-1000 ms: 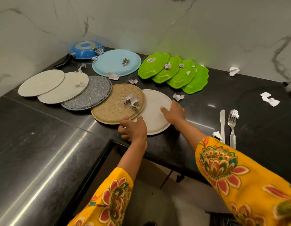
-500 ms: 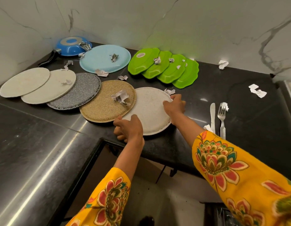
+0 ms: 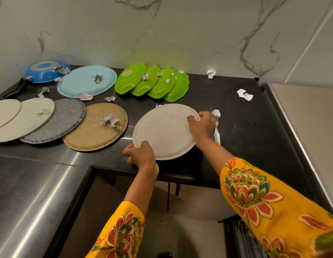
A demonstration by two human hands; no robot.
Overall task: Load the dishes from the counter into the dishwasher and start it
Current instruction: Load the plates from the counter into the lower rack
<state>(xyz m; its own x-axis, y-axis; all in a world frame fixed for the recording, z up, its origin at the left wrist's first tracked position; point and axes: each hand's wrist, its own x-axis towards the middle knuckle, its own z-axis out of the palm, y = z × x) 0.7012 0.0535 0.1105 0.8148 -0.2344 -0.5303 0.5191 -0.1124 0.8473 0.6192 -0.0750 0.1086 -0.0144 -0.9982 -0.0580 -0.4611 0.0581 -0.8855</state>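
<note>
The white speckled plate [image 3: 164,131] is held at the front edge of the black counter [image 3: 255,127], just right of the tan plate [image 3: 95,127] and apart from it, w/ its near rim looking lifted a bit off the counter, tho that can't be confirmed 100%. It's probably a stiff, light plate, melamine or similar judging by the matte speckle, so not much weight is expected, but the flat smooth face could get slippery, and a rim grip on opposite sides is prob the safest place to hold it, which is what's being done rn. The left hand [image 3: 141,155] is curled round the near-left rim, thumb on top, fingers tucked under as far as can be seen. The right hand [image 3: 202,125] is clamped on the far-right rim, thumb laid over the top face, fingers wrapped behind the edge. Both forearms are stretched fwd from yellow floral sleeves [image 3: 264,198], the right reaching further across, wrists bent down a bit. The fork [image 3: 216,125] lies just beside the right hand, so it could get knocked. No paper scrap is seen on this plate, unlike the tan one, so it looks ready to be carried. The dishwasher can't be made out clearly, only a dark bit at lower right.
</note>
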